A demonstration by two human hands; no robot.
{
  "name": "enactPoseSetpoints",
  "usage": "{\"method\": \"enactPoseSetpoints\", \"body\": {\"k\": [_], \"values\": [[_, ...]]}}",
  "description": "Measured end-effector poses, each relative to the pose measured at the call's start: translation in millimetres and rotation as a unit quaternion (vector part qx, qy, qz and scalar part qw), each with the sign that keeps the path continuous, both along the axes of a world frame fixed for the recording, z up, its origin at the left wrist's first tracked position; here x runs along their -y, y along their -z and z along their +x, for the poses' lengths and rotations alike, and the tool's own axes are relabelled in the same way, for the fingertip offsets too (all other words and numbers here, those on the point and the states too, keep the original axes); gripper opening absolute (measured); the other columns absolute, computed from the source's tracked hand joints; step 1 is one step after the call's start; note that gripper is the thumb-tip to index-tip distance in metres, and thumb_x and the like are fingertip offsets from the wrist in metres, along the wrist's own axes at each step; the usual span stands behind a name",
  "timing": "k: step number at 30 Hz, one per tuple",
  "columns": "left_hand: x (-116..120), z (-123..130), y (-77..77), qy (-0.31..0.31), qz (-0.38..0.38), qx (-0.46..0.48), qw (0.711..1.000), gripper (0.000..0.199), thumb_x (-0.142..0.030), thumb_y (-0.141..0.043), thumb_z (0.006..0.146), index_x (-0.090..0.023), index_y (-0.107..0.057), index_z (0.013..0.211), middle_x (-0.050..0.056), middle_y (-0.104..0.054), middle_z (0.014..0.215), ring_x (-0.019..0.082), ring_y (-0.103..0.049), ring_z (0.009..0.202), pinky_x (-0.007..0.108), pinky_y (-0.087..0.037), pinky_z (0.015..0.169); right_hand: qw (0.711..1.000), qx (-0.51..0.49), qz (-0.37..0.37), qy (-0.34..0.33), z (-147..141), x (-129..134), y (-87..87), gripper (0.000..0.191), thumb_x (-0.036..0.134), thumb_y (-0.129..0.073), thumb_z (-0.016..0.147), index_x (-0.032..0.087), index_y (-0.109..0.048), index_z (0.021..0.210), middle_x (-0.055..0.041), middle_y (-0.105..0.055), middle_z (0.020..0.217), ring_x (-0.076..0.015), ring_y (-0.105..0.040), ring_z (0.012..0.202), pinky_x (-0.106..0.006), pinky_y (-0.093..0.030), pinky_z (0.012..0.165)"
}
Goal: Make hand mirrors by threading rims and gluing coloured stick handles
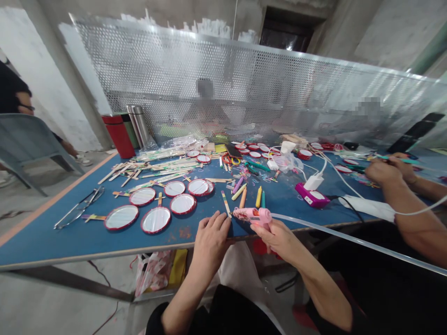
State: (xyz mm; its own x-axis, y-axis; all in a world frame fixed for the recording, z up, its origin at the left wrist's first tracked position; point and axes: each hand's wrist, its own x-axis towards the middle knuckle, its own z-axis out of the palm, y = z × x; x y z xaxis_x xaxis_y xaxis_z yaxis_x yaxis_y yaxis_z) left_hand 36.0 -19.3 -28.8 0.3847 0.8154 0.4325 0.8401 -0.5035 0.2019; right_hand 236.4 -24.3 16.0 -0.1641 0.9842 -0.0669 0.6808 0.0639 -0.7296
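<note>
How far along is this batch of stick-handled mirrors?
Looks done: several red-rimmed round mirrors with stick handles, lying on the blue table. In hand: the right hand holds a pink glue gun; the left hand rests beside a striped craft stick. Left: a heap of loose craft sticks.

Glue gun (251,216) pink; table (70,232) blue; discs (156,219) white, red rims.
</note>
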Motion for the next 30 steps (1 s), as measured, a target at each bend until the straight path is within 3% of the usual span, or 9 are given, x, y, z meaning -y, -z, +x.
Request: {"method": "enactPoseSetpoints", "body": {"k": [8,25,30], "values": [[-0.5,-0.2,2.3,0.000,0.003,0.004,1.000,0.048,-0.029,-0.074,0.078,-0.017,-0.056,0.120,0.010,-0.063,0.128,0.030,-0.053,0.124,0.045,-0.044,0.093,1.000,0.001,0.007,-0.004,0.4,1.3,-1.9,0.039,0.045,-0.043,0.092,0.014,-0.066,0.098,0.0063,-0.044,0.040,-0.0108,-0.046,0.036,-0.019,-0.035,0.036],[-0.1,-0.1,0.7,-0.001,-0.010,0.013,1.000,0.042,-0.025,-0.069,0.081,-0.020,-0.056,0.121,0.011,-0.063,0.129,0.029,-0.053,0.125,0.044,-0.043,0.093,0.999,-0.024,0.011,-0.026,3.3,4.5,-1.9,0.039,0.047,-0.044,0.092,0.018,-0.064,0.074,0.0053,-0.043,0.043,-0.0120,-0.049,0.040,-0.021,-0.038,0.040],[0.1,0.7,-0.7,-0.002,-0.011,0.009,1.000,0.041,-0.025,-0.070,0.081,-0.019,-0.056,0.119,0.010,-0.063,0.129,0.029,-0.053,0.125,0.043,-0.044,0.093,1.000,-0.018,0.013,-0.021,3.6,5.6,-0.7,0.036,0.047,-0.045,0.091,0.017,-0.064,0.084,0.0051,-0.046,0.047,-0.0123,-0.050,0.041,-0.021,-0.041,0.042]]}}
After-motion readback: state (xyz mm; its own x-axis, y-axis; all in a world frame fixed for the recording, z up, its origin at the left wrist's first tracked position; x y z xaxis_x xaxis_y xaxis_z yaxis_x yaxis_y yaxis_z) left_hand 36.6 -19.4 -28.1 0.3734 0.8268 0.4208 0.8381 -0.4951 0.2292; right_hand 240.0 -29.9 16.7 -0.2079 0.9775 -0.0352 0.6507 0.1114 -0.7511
